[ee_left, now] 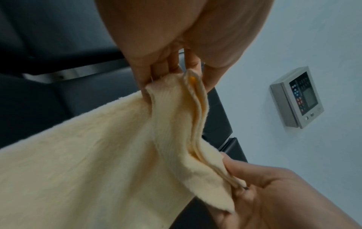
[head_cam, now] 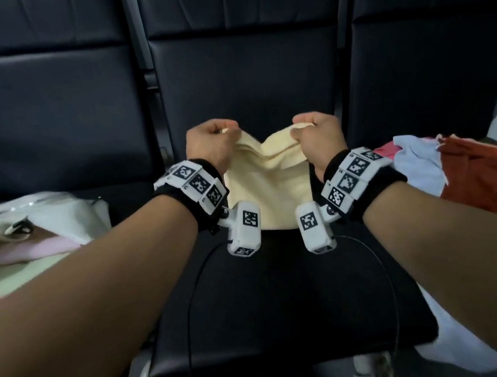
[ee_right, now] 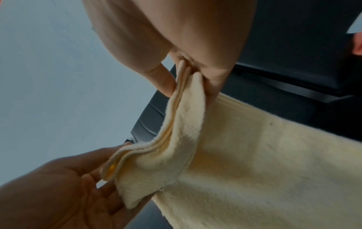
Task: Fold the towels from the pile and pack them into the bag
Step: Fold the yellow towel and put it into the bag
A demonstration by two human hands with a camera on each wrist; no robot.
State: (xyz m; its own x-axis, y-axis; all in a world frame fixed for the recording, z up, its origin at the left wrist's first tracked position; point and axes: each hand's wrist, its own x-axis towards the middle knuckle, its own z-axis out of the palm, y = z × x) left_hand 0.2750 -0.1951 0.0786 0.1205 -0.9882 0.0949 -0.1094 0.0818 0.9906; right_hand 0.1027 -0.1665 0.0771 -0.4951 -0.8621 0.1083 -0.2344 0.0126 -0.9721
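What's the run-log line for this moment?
step: folding | left hand: pinches yellow towel corner | right hand: pinches other corner | towel: held up, layered | bag: not identifiable

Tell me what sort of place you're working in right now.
Probably a waiting area or clinic, not a home: a row of linked black padded seats joined by metal rails, and a metal keypad panel on a plain wall. Both hands hold the cream towel over the middle seat.

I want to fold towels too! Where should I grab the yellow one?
Grab the yellow towel by its two top corners from above, like the left hand and right hand pinching it here. The layered edges meet there, so it hangs flat.
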